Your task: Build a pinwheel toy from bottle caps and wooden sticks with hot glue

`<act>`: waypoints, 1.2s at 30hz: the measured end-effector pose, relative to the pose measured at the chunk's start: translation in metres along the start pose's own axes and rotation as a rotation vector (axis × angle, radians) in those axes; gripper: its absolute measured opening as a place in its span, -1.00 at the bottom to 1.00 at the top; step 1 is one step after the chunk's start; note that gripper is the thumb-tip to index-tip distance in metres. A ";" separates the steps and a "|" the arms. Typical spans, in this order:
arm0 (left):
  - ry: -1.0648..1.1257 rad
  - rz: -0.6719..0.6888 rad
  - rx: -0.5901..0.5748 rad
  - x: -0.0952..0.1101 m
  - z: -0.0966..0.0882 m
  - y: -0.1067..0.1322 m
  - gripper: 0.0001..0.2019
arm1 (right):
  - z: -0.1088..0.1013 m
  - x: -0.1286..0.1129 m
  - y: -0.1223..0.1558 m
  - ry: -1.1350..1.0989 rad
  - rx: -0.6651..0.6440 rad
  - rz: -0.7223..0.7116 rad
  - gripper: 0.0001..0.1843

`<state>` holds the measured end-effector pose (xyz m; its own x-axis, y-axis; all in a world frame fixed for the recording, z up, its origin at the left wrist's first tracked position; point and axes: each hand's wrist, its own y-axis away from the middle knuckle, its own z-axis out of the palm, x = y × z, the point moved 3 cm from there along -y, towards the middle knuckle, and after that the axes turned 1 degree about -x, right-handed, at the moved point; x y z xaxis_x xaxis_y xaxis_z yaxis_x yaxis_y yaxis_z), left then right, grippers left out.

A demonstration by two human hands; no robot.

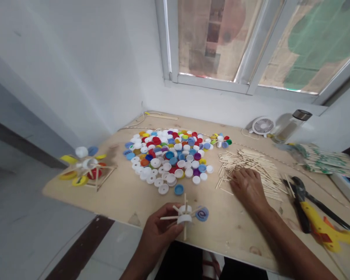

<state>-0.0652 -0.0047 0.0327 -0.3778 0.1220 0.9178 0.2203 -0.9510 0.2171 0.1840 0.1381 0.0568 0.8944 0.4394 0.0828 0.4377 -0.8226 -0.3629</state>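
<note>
My left hand [160, 229] grips a small wheel of white bottle caps [184, 215] near the table's front edge. Several wooden sticks radiate from its hub, and a blue cap with a dark spiral [202, 214] sits on the stick pointing right. On the right, my right hand [249, 188] reaches down onto a heap of short wooden sticks [259, 165]. Its fingertips are bent into the heap, and whether they hold a stick cannot be made out. Beyond my left hand spreads a large pile of coloured bottle caps [169, 155], with a blue cap [179, 189] lying at its near side.
A finished-looking cap wheel on a stick stand [89, 167] is at the table's left edge. Another cap-and-stick piece [221, 140] lies behind. Pliers [299, 194], a yellow glue gun [319, 223], bagged sticks [323, 157], a small fan [262, 126] and a bottle [291, 126] occupy the right.
</note>
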 end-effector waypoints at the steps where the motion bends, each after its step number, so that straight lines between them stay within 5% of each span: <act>1: -0.019 0.012 0.057 0.004 -0.007 0.001 -0.57 | -0.001 0.000 0.000 -0.018 0.011 0.000 -0.89; 5: -0.173 0.059 0.288 0.022 -0.043 -0.002 -0.55 | -0.009 -0.007 0.000 -0.117 0.051 -0.014 -0.86; 9: -0.218 0.112 0.423 0.030 -0.069 -0.007 -0.51 | -0.014 -0.043 -0.002 -0.254 0.050 -0.081 -0.85; 16: -0.255 0.091 0.471 0.028 -0.081 -0.008 -0.46 | -0.005 -0.132 -0.017 -0.362 -0.031 -0.198 -0.89; 21: -0.204 0.083 0.448 0.024 -0.084 -0.006 -0.48 | 0.009 -0.160 -0.027 -0.314 -0.073 -0.243 -0.83; 28: -0.170 0.061 0.388 0.019 -0.082 -0.007 -0.55 | 0.010 -0.151 -0.020 -0.277 -0.065 -0.265 -0.94; 36: -0.157 -0.007 0.268 0.014 -0.051 -0.006 -0.59 | -0.008 -0.097 0.030 -0.270 0.007 -0.271 -0.79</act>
<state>-0.1181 -0.0122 0.0273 -0.2415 0.1901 0.9516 0.4552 -0.8439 0.2841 0.1110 0.0672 0.0454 0.6892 0.7211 -0.0707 0.6538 -0.6610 -0.3682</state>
